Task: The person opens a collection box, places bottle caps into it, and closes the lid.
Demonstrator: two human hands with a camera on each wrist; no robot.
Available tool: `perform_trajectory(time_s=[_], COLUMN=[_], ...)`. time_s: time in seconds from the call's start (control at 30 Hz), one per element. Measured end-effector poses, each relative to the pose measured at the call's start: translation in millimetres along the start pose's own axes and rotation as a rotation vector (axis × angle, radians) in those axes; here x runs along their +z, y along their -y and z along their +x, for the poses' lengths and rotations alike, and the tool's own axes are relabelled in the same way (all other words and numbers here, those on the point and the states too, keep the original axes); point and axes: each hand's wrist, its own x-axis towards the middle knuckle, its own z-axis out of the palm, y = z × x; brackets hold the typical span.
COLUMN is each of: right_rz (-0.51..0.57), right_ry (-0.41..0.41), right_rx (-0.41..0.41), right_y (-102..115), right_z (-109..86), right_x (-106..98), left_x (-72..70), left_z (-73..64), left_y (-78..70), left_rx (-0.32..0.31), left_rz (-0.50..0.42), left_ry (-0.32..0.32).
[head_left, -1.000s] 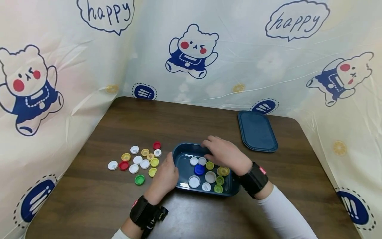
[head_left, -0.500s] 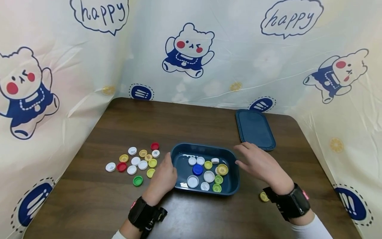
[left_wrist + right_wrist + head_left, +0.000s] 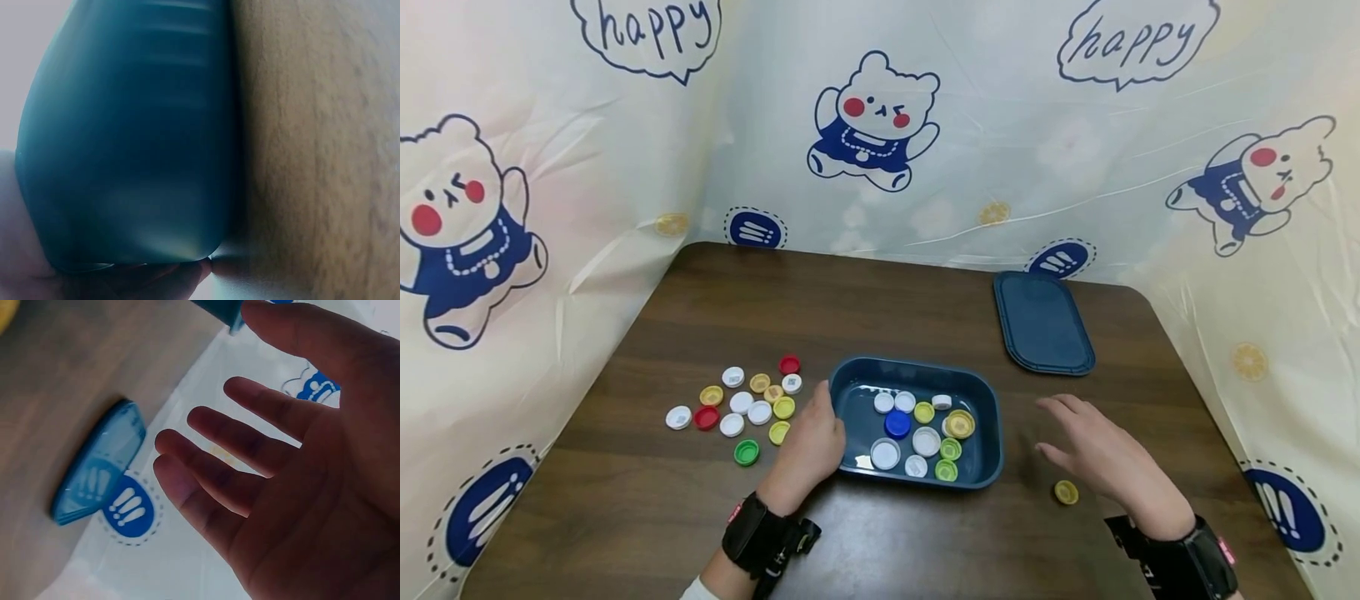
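A dark blue rectangular box point(image 3: 917, 482) stands on the table with several white, yellow, green and blue bottle caps in it. At its left end my left hand point(image 3: 808, 446) holds the box wall; in the left wrist view fingers point(image 3: 156, 281) reach around the box's end point(image 3: 125, 137). To the right of the box, my right hand point(image 3: 1105, 454) hovers over the table with its fingers spread and nothing in it. A yellow bottle cap point(image 3: 1065, 492) lies on the table just below and left of that hand.
Several loose white, yellow, red and green caps point(image 3: 760, 412) are scattered on the brown table point(image 3: 647, 517) left of the box. A flat dark blue lid point(image 3: 1045, 323) lies at the back right. A printed curtain point(image 3: 1000, 125) surrounds the table's far edges.
My right hand has withdrawn from over the box to the right, fingers spreading. A yellow cap on the table at the right has come into view. My left hand stays at the box.
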Motion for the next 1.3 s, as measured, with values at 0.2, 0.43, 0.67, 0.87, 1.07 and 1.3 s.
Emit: perform_trajectory(time_s=[0.2,0.43,0.67,0.87,1.07,1.3], right_rz=[0.043,0.101,0.086,0.084,0.064,0.031], right_ry=[0.093,0.193,0.238,0.238,0.217,0.141], right_rx=[0.047,0.128,0.192,0.204,0.195,0.133], right_y=[-10.3,-16.4,-20.4,-20.4,-20.7,-23.5], right_z=[-17.6,-29.5,-37.4,-42.8,-44.5,-46.4], right_x=[16.7,31.7,42.5,47.9,53.1,60.0], left_x=[-0.1,0.4,-0.5,-0.4,-0.5,-0.6], left_z=[0.3,0.8,1.7,2.0,1.3,0.9], left_y=[-0.2,-0.2,-0.8,-1.6,-0.6,-0.8], left_rx=[0.005,-0.007,-0.027,-0.036,-0.03,-0.026], left_rz=[0.007,0.0,0.011,0.008,0.002,0.008], left_ry=[0.007,0.006,0.019,0.027,0.024,0.027])
